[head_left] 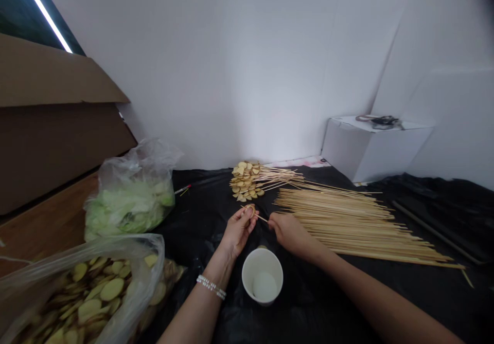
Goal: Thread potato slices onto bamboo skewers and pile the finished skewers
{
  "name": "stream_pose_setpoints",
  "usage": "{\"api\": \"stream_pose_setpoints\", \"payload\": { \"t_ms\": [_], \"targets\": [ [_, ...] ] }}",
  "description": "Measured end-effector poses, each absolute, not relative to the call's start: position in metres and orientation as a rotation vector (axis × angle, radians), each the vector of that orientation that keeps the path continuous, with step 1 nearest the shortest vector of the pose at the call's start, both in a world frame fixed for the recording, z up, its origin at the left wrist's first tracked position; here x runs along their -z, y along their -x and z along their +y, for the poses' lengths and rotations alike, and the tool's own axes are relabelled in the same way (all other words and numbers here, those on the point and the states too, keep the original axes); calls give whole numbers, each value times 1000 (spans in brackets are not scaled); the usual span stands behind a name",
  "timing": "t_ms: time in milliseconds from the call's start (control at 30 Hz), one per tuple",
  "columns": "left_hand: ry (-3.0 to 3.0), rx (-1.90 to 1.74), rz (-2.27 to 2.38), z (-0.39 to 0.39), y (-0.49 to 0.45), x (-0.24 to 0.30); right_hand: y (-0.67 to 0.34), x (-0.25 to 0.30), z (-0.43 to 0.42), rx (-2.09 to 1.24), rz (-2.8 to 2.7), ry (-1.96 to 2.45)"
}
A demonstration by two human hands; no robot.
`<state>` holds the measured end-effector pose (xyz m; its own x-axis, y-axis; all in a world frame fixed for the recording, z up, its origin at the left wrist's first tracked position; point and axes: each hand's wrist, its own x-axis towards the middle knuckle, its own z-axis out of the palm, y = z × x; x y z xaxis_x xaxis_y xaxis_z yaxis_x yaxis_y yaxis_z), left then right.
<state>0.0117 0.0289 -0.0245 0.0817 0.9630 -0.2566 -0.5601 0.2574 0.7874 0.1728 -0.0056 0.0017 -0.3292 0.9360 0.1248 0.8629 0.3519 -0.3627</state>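
Note:
My left hand [240, 227] pinches a potato slice [250, 210] between thumb and fingers. A thin wooden skewer [262, 219] passes through or against the slice, its tip showing on the left. Closed around the skewer's other end is my right hand [288, 232]. Just beyond my hands lies a pile of skewered potato slices [247, 179], their sticks pointing right. A wide spread of bare skewers [347, 220] lies to the right. Below my hands stands a white paper cup [262, 277], its inside pale; I cannot tell what it holds.
At the lower left an open plastic bag holds many potato slices [111, 289]. Behind it sits a clear bag of pale green vegetables [129, 207]. A white box [370, 148] stands back right, a cardboard box [57, 128] at left. Black sheeting [309, 303] covers the work surface.

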Motion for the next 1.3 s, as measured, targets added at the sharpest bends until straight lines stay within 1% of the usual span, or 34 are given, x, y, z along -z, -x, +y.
{"api": "stream_pose_setpoints", "payload": {
  "t_ms": [100,300,467,633,900,1167,1300],
  "targets": [
    [-581,-1234,885,29,-11,25,-174,-1,-4,-384,-2286,1554],
    [-554,-1261,899,29,-12,23,-172,3,-7,-199,-2292,1599],
    [-522,-1301,911,30,-12,21,-172,1,-9,-112,-2320,1599],
    [-507,-1298,910,30,-11,20,-172,0,-9,-123,-2351,1615],
    [-528,-1288,888,32,-10,25,-171,4,-5,-247,-2336,1667],
    [-519,-1285,891,33,-9,26,-170,2,-8,-117,-2340,1675],
    [-508,-1288,893,32,-9,26,-170,2,-8,-114,-2353,1659]
  ]
}}
